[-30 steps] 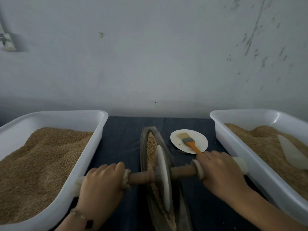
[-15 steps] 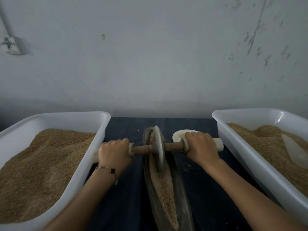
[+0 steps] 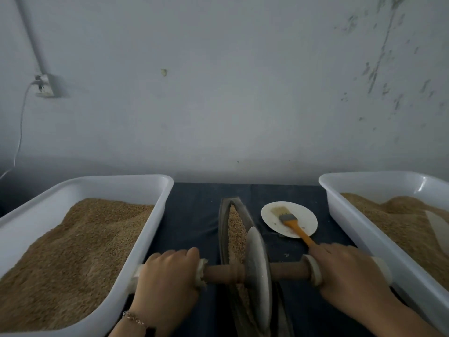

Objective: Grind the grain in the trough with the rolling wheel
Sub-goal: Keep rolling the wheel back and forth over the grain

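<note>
Trough lies mid-bench, long axis running from near edge to far edge; axle crosses it at right angles. Rolling wheel sits in the near half of the trough, so most visible grain lies ahead of it toward the far edge; next stroke is likely a push away. Left hand and right hand each have the grip wrapped around an axle end, equally near. Versus half a second ago: wheel has rolled back from the far end toward the near edge, uncovering plate and brush.
</note>
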